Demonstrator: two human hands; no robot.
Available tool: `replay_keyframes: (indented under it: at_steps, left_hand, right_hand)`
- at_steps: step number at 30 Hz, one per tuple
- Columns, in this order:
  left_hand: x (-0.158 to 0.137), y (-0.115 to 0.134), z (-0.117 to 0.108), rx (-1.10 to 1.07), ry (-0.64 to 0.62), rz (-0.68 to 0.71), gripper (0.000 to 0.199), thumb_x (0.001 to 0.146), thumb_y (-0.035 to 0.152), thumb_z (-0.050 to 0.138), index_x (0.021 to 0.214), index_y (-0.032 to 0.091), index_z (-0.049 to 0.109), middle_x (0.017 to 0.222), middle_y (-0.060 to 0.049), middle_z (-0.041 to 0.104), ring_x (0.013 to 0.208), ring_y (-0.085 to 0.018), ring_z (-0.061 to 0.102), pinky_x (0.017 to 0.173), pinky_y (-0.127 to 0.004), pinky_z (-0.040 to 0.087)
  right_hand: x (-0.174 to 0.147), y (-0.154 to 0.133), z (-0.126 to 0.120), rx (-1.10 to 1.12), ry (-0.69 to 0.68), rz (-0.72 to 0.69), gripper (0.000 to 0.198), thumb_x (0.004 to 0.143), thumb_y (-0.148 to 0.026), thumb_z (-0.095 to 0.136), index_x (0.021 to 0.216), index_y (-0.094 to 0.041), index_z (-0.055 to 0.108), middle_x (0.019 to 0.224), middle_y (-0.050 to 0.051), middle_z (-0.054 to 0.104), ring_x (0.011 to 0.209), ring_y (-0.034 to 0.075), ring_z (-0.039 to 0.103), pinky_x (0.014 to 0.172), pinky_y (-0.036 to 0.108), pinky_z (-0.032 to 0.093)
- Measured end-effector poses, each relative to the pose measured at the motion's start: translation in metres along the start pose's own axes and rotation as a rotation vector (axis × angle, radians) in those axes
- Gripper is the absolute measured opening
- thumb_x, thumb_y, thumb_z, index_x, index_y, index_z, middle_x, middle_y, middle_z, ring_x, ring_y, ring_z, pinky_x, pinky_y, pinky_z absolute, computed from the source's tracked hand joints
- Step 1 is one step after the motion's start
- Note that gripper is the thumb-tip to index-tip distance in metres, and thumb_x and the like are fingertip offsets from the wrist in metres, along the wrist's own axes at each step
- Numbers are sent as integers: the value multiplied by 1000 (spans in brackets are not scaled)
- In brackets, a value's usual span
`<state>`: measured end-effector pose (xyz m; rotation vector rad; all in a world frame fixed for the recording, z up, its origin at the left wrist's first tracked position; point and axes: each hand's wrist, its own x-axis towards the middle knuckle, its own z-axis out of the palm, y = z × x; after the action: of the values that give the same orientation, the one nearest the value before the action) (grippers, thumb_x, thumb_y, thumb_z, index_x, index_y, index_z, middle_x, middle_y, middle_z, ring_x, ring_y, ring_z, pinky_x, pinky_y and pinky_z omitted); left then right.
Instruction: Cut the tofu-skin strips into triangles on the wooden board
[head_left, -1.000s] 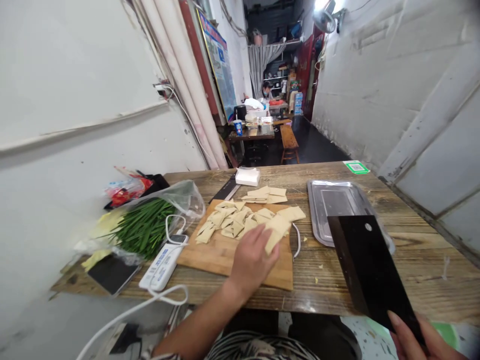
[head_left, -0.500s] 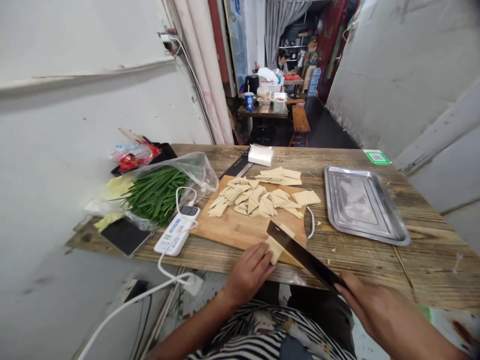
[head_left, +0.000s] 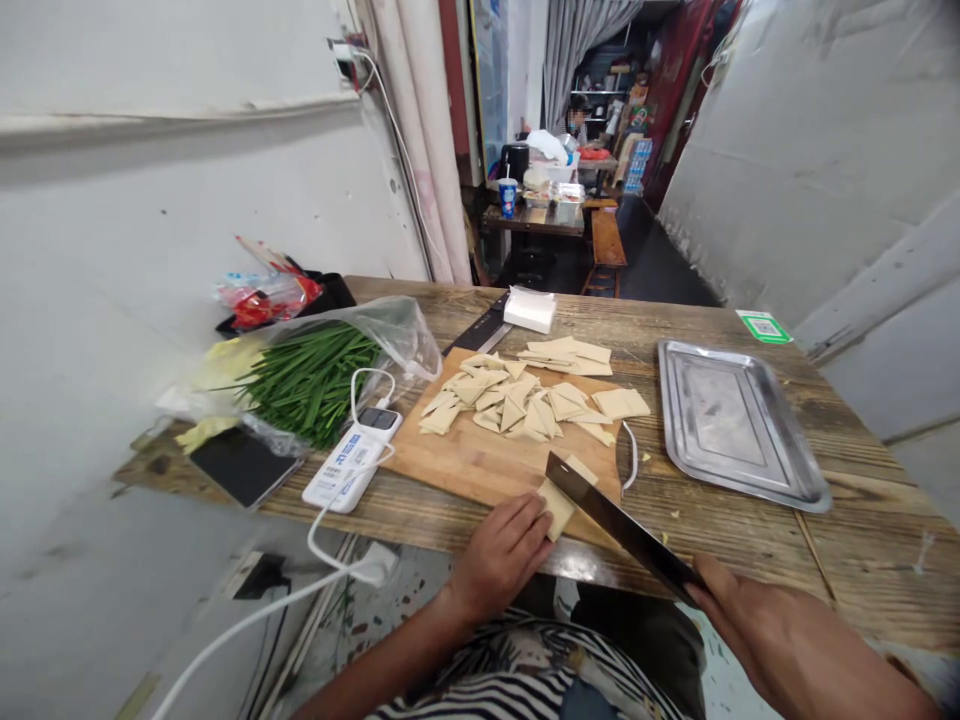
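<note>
At a rough wooden plank table (head_left: 750, 520), a person's left hand (head_left: 499, 555) presses down on a small stack of pale beige tofu-skin sheets (head_left: 561, 500) at the near edge of a light wooden cutting board (head_left: 480, 460), fingertips pinning the stack's left side. The right hand (head_left: 780, 640) is clenched around the handle of a dark, broad-bladed cleaver (head_left: 622, 525), though the handle itself is hidden by the hand. The blade's long axis runs diagonally from the right hand at lower right up and left to the stack, its tip lying across the sheets just right of the left fingers. The stack thus sits directly between the two hands, touching the left one and well apart from the right, which reaches it only through the blade.

Beyond the stack, a loose heap of cut triangular tofu-skin pieces (head_left: 517, 405) covers the middle of the board, with a few uncut square sheets (head_left: 566, 353) lying flat on the table past the board's far edge. To the right, a rectangular stainless-steel tray (head_left: 739, 425) holds nothing that can be made out. To the left, a clear plastic bag (head_left: 405, 335) lies on its side holding a bundle of green chives (head_left: 311, 380); a white power strip (head_left: 349, 465) and a black phone (head_left: 240, 465) lie beside it. A second dark knife (head_left: 472, 330) and what seems to be a white block of napkins (head_left: 530, 308) rest at the far side.
</note>
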<state>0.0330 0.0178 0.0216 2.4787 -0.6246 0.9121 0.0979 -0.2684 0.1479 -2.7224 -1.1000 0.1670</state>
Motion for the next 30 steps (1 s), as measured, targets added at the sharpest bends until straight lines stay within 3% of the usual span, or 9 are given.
replay_keyframes:
  at_steps: [3,10,15,18,21,23,26,28,30]
  left_hand:
    - [-2,-2,1,-21,26,7,35,86,13,65,119,5,57,117,-18,65,119,-27,56,96,-42,55]
    - [5,3,-2,0,84,-10,29,86,13,63,114,6,58,108,-17,69,111,-24,62,92,-39,58]
    - [12,0,-11,114,175,-66,27,87,7,58,114,11,59,100,-12,71,97,-19,68,86,-32,59]
    - [23,-4,-16,134,244,-119,30,86,6,59,115,13,60,99,-11,71,94,-18,68,85,-31,58]
    - [44,-11,-15,118,242,25,36,85,6,61,120,10,56,100,-14,71,100,-21,66,88,-35,58]
    - [61,-17,-10,95,157,183,34,89,8,56,122,9,55,103,-15,70,105,-23,65,89,-38,57]
    - [82,-28,-4,76,-84,346,21,94,13,47,111,11,60,103,-13,71,103,-22,65,88,-39,57]
    - [91,-34,-4,62,-259,347,17,95,20,50,101,12,63,106,-13,70,107,-22,64,91,-38,55]
    - [98,-40,-8,37,-416,265,20,92,28,57,103,13,63,118,-14,66,117,-24,59,99,-40,51]
  right_hand:
    - [1,4,-2,53,-132,-44,33,99,-31,31,87,-23,60,58,1,62,47,16,61,45,23,45]
    - [6,-12,12,52,-119,-9,31,93,-19,32,84,-21,62,56,5,63,45,19,59,45,27,46]
    - [-7,-3,14,93,-11,-16,28,97,-26,33,87,-21,59,58,1,64,48,19,63,44,26,46]
    - [-26,10,17,98,146,-50,25,101,-34,33,98,-21,53,60,-2,65,47,18,63,38,25,43]
    - [-44,21,24,49,292,-19,26,102,-35,32,112,-19,50,73,3,71,54,20,67,38,25,45]
    - [-52,26,29,42,326,15,29,103,-36,30,115,-19,51,83,6,73,63,23,70,41,25,50]
    - [-59,32,39,71,323,56,30,103,-37,31,118,-20,50,93,7,73,77,24,71,51,25,55]
    - [-62,35,46,71,319,67,28,103,-37,32,118,-20,49,98,8,73,84,24,71,57,25,57]
    - [-65,38,51,69,309,83,29,103,-37,30,118,-19,49,99,10,72,85,25,71,60,25,57]
